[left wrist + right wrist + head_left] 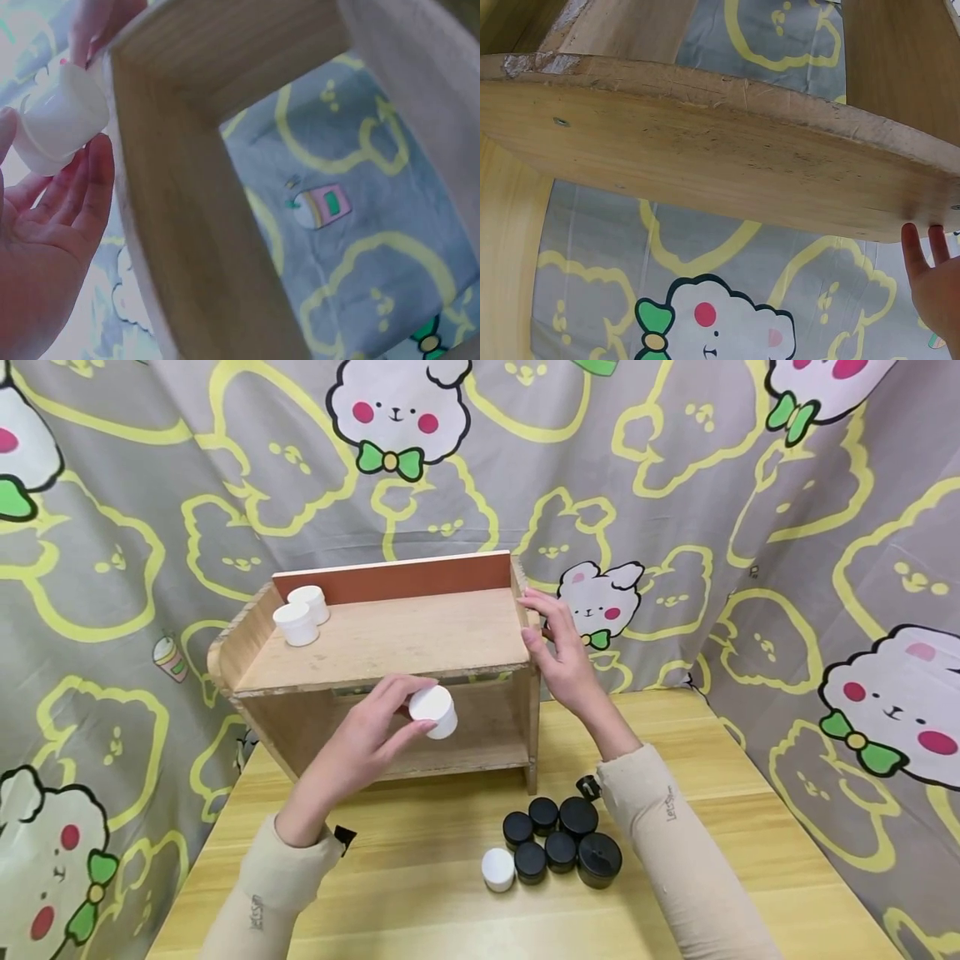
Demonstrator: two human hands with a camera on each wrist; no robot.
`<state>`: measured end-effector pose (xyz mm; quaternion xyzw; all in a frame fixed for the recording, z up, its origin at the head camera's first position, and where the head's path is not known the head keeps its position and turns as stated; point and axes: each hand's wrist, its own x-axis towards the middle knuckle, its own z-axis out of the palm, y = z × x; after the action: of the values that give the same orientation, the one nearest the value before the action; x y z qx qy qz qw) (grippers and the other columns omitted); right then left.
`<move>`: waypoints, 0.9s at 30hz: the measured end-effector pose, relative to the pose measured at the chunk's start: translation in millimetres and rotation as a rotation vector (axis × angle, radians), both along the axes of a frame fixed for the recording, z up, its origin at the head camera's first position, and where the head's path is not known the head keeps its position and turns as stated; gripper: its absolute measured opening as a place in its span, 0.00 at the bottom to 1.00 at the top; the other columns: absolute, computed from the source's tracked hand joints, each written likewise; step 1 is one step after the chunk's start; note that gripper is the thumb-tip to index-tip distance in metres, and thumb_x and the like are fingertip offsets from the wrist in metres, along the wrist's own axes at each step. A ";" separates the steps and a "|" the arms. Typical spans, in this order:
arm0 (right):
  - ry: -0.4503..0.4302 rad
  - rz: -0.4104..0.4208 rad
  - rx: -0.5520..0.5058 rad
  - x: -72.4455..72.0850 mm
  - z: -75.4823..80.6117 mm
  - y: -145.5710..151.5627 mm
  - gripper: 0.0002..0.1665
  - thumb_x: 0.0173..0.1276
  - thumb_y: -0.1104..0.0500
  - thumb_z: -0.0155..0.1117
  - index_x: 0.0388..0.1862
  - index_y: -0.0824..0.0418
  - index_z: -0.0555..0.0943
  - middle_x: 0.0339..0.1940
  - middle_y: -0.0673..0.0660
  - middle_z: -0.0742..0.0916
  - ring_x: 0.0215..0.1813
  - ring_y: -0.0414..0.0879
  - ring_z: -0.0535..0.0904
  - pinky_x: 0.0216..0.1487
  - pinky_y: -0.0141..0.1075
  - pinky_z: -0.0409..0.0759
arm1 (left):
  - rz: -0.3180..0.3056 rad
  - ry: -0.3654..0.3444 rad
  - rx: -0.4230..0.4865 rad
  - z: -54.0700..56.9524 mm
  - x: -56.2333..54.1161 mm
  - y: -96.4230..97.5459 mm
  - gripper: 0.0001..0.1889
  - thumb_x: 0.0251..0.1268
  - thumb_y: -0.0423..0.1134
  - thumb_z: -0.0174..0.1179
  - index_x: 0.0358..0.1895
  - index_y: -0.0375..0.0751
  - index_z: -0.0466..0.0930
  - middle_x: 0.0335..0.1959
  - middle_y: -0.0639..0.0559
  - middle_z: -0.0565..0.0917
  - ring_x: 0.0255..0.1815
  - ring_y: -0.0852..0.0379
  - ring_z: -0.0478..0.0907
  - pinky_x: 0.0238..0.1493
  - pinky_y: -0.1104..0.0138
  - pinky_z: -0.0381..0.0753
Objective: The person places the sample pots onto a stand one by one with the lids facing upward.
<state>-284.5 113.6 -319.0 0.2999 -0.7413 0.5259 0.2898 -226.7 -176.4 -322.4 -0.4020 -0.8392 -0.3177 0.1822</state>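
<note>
A small white lidded jar [432,711] is pinched between the thumb and fingers of my left hand [371,735], just in front of the top shelf's front edge. The left wrist view shows the same jar [64,116] beside the wooden side of the shelf. My right hand [564,660] rests on the right side panel of the small wooden shelf [405,631], its fingertips against the board; in the right wrist view the fingers [915,251] touch the panel's outer face. Two white jars [297,623] stand close together at the left end of the top shelf.
On the table [420,877], in front of the shelf's right side, several black-lidded jars [559,850] of two sizes are grouped, with one white jar [498,869] at their left. A grey patterned curtain [675,485] hangs behind and on both sides.
</note>
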 end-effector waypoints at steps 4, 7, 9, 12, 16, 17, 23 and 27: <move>0.005 0.007 -0.003 -0.6 0.1 0.9 0.23 0.80 0.66 0.52 0.70 0.70 0.70 0.77 0.68 0.69 0.78 0.61 0.65 0.68 0.65 0.72 | 0.018 0.040 0.011 12.3 -5.2 -4.5 0.24 0.69 0.30 0.67 0.66 0.36 0.75 0.53 0.46 0.80 0.49 0.57 0.79 0.50 0.64 0.85; 0.002 0.013 -0.003 0.0 0.5 1.0 0.23 0.79 0.68 0.52 0.71 0.70 0.70 0.77 0.68 0.69 0.78 0.61 0.65 0.68 0.64 0.72 | 0.030 0.042 0.025 20.0 -9.6 -8.6 0.24 0.69 0.29 0.66 0.66 0.35 0.75 0.53 0.45 0.80 0.50 0.55 0.80 0.52 0.63 0.86; -0.002 0.015 -0.006 0.8 0.5 0.9 0.24 0.78 0.70 0.51 0.71 0.71 0.70 0.77 0.69 0.68 0.78 0.62 0.65 0.68 0.64 0.72 | 0.041 0.033 0.034 24.2 -12.1 -11.2 0.23 0.70 0.29 0.65 0.67 0.34 0.74 0.54 0.44 0.80 0.52 0.54 0.80 0.53 0.62 0.86; -0.009 0.012 -0.007 1.8 0.1 1.0 0.24 0.78 0.71 0.51 0.71 0.71 0.70 0.77 0.69 0.68 0.78 0.62 0.65 0.69 0.64 0.71 | 0.063 0.020 0.047 29.0 -14.7 -15.4 0.23 0.71 0.29 0.64 0.67 0.34 0.74 0.55 0.44 0.80 0.53 0.52 0.80 0.53 0.65 0.85; -0.012 0.011 -0.006 1.7 -0.3 1.0 0.24 0.78 0.71 0.51 0.71 0.71 0.70 0.77 0.68 0.68 0.78 0.62 0.64 0.69 0.64 0.71 | 0.083 0.018 0.069 34.5 -18.5 -20.8 0.23 0.72 0.29 0.63 0.67 0.34 0.73 0.56 0.43 0.79 0.54 0.51 0.80 0.53 0.75 0.81; -0.009 0.011 -0.007 1.4 -0.4 0.9 0.24 0.78 0.71 0.51 0.71 0.71 0.70 0.77 0.68 0.68 0.78 0.62 0.64 0.69 0.64 0.71 | 0.086 0.021 0.076 36.0 -19.9 -22.1 0.23 0.72 0.28 0.63 0.67 0.34 0.73 0.56 0.42 0.79 0.54 0.50 0.80 0.53 0.77 0.80; -0.001 0.010 -0.010 -0.4 -0.7 0.2 0.24 0.78 0.70 0.51 0.70 0.72 0.70 0.77 0.69 0.68 0.78 0.62 0.64 0.68 0.64 0.71 | 0.119 0.050 0.118 44.5 -30.8 -29.7 0.22 0.72 0.27 0.62 0.67 0.31 0.73 0.58 0.39 0.79 0.56 0.46 0.79 0.53 0.78 0.76; -0.002 0.011 -0.012 -0.7 -1.3 -0.3 0.24 0.78 0.71 0.51 0.70 0.72 0.69 0.77 0.70 0.68 0.78 0.62 0.64 0.68 0.64 0.72 | 0.152 0.053 0.147 47.6 -37.9 -35.2 0.21 0.73 0.27 0.61 0.66 0.31 0.73 0.59 0.38 0.78 0.57 0.46 0.78 0.53 0.75 0.75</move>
<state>-285.2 113.3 -320.3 0.3020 -0.7368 0.5321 0.2879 -264.6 -211.6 -274.8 -0.3312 -0.8365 -0.3528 0.2570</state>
